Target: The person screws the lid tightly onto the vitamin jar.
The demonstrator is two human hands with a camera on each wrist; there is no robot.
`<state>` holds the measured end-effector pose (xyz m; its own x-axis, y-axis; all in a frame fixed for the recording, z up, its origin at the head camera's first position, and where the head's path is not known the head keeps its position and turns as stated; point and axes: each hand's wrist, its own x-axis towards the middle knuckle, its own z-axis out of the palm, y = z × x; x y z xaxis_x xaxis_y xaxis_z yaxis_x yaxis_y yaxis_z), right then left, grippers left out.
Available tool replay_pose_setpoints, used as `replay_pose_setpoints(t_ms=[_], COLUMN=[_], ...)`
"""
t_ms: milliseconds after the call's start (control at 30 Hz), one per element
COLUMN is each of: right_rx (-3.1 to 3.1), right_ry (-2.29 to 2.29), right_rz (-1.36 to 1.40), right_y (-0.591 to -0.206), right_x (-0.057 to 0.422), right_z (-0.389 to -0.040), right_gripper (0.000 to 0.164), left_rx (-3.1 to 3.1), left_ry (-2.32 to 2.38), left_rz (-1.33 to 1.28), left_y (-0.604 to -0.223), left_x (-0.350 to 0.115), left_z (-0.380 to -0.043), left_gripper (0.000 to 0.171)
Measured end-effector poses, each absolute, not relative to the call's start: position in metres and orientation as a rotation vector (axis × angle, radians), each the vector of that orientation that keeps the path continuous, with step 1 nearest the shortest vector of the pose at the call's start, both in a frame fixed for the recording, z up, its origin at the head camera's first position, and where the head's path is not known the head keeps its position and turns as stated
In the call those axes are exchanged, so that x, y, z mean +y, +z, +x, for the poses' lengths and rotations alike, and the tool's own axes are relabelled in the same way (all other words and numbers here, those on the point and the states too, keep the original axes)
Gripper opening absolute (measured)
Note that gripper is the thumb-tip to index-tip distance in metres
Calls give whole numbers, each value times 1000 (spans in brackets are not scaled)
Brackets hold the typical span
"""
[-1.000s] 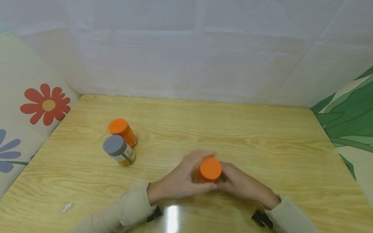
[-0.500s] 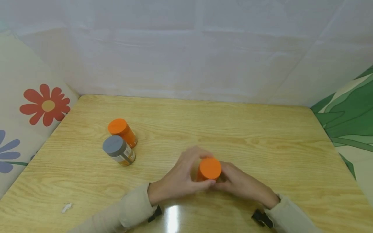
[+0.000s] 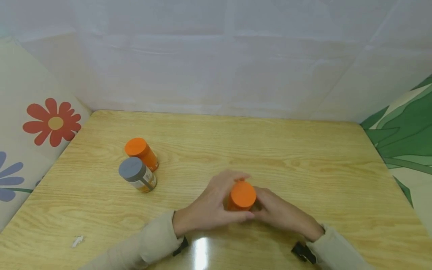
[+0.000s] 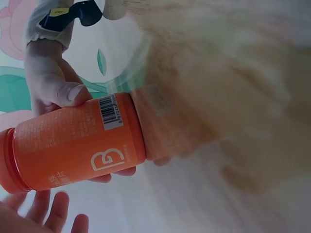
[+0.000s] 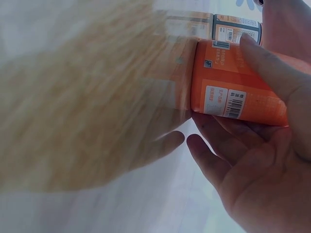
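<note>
An orange jar (image 3: 243, 197) with an orange lid stands upright between the two hands, its base meeting its reflection on the tabletop in both wrist views. My left hand (image 3: 210, 204) curves around the lid, thumb on the near side and fingers on the far side. In the left wrist view its fingers (image 4: 58, 208) are spread at the lid end. My right hand (image 3: 281, 212) grips the jar's body from the right; its thumb (image 5: 269, 63) lies along the printed side. Part of the jar's body is hidden by the hands in the head view.
On the left of the wooden table (image 3: 287, 150), a grey-lidded jar (image 3: 138, 174) stands in front of another orange jar (image 3: 141, 152). A small white mark (image 3: 77, 240) shows at the lower left. White cloth (image 3: 216, 67) hangs behind the table.
My left fingers have shifted back and forth around the lid, and the thumb has slid slightly along its near side. The right hand and the jar have stayed almost in place.
</note>
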<state>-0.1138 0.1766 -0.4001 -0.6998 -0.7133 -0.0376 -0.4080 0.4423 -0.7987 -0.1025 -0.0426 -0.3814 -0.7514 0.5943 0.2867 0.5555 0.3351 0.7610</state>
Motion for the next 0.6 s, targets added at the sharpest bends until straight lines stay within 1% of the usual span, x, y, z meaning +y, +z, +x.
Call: replay_pose_setpoints(t_ms=[67, 167, 433, 600], right_rx=[2337, 2339, 2330, 2331], right_ry=[-1129, -1125, -1149, -1144], right_rz=[-948, -946, -971, -938], right_y=[-400, -400, -401, -400], right_x=[177, 176, 176, 175], right_z=[-114, -114, -114, -113], right_gripper=[45, 42, 41, 45], left_rx=[2571, 2629, 2551, 2511], left_ry=[1435, 1457, 1499, 1457], left_rz=[1040, 1034, 1249, 1409], left_y=[-381, -382, -383, -385], left_x=[-42, -42, -44, -45], left_z=[-102, -102, -106, -108], left_gripper=[75, 69, 52, 53])
